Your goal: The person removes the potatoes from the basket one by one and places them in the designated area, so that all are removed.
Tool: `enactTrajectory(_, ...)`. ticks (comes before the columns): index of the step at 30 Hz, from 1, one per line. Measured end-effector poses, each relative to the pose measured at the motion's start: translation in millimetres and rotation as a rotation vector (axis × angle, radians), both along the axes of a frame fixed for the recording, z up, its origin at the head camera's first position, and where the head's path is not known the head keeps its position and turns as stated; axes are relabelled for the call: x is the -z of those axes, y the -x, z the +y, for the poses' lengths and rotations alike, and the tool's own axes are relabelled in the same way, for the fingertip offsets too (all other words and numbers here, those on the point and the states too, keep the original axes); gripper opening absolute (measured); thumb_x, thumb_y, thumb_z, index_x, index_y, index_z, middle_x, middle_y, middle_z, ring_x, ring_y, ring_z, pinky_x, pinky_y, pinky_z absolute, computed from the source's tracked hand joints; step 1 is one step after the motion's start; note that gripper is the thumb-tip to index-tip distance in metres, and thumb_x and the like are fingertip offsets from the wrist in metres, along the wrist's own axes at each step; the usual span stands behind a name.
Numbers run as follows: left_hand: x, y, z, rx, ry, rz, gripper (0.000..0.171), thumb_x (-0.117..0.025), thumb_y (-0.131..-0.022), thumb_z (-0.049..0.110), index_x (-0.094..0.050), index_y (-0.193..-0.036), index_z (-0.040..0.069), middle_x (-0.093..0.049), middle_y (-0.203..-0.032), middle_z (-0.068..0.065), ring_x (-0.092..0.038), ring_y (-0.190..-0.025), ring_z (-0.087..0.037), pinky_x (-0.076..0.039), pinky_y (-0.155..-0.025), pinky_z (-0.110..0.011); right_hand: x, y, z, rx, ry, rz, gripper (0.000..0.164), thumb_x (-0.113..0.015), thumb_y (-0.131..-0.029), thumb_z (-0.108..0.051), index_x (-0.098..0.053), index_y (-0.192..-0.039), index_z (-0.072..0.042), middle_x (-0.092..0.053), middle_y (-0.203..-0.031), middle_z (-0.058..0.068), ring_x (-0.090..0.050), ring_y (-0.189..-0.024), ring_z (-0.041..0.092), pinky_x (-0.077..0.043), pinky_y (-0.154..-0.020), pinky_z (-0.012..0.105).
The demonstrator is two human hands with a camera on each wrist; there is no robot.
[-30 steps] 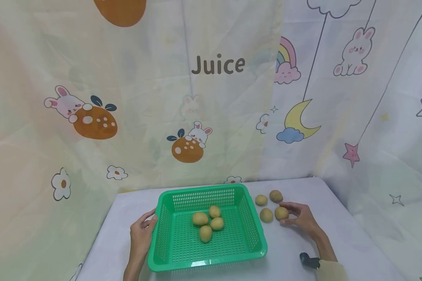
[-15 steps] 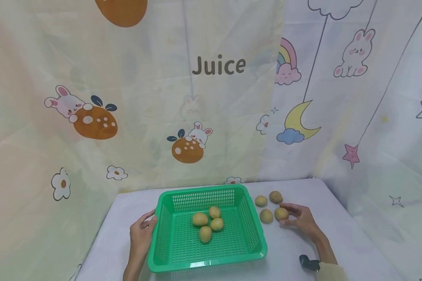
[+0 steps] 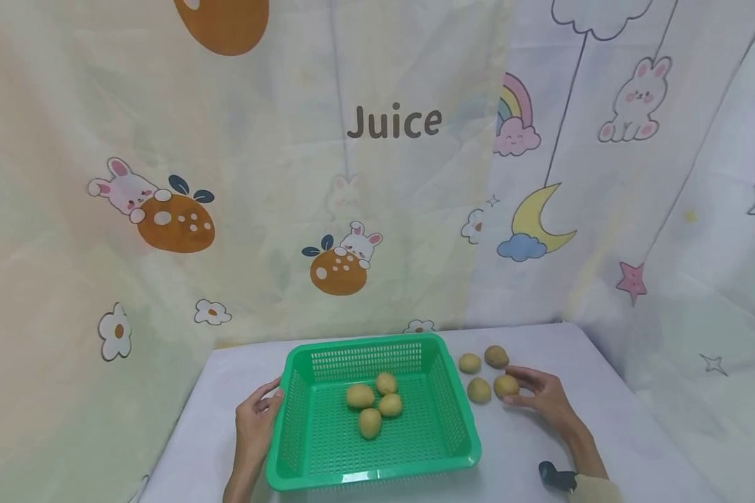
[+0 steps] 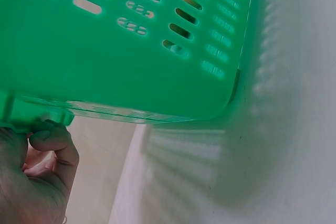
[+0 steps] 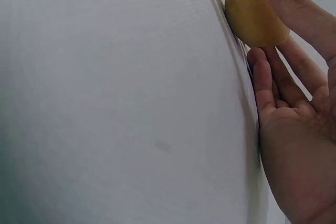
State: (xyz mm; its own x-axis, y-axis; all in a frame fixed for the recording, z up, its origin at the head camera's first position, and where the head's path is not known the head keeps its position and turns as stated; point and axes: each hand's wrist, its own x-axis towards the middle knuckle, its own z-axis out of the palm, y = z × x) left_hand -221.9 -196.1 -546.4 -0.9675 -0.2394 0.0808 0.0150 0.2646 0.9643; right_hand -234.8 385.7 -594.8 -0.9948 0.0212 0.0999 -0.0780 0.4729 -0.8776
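Note:
A green plastic basket (image 3: 377, 477) with slotted walls stands on the table, and several potatoes (image 3: 369, 423) lie grouped near its middle. My left hand (image 3: 254, 425) grips the rim at its left side; in the left wrist view the fingers (image 4: 55, 140) curl at the rim's edge. To the right of the basket, my right hand (image 3: 546, 399) holds a potato (image 3: 506, 386) between thumb and fingers, low at the tabletop. The right wrist view shows this potato (image 5: 254, 14) with the thumb across one side and fingers beneath.
Three other potatoes lie close by on the white tablecloth (image 3: 522, 447): one left of the held potato (image 3: 479, 390), one at the back (image 3: 496, 356) and one back left (image 3: 470, 362). A printed curtain (image 3: 258, 209) hangs behind the table. A dark wrist device (image 3: 556, 476) sits by the right sleeve.
The head view has shifted slightly, so everything appears a little lower and further right. Both hands keep their places at the basket and the potato.

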Motion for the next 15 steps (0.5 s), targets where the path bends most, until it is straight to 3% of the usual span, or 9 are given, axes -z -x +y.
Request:
enactTrajectory(6,0.9,0.7,2.4,0.002,0.012,-0.014,0.040,-0.062,-0.113,0.024,-0.065,-0.148,0.004,-0.081,-0.107,-0.023,-0.080,-0.074,-0.011,-0.066,-0.066,-0.025,0.7,-1.4,2.8,-0.013,0.019,0.029,0.071,-0.092,-0.089,-0.015,-0.060,-0.151,0.000,-0.064,-0.153,0.026,-0.059,-0.118,-0.019,-0.053,-0.107,0.017)
enactTrajectory(15,0.4,-0.8,0.6,-0.004,0.015,-0.028,0.041,-0.062,-0.113,0.024,-0.064,-0.149,0.004,-0.081,-0.107,-0.022,-0.080,-0.075,-0.011,-0.066,-0.067,-0.025,4.0,0.3,3.4,-0.007,0.060,0.003,0.074,-0.092,-0.089,-0.018,-0.059,-0.152,0.001,-0.062,-0.154,0.027,-0.059,-0.116,-0.020,-0.050,-0.105,0.009)
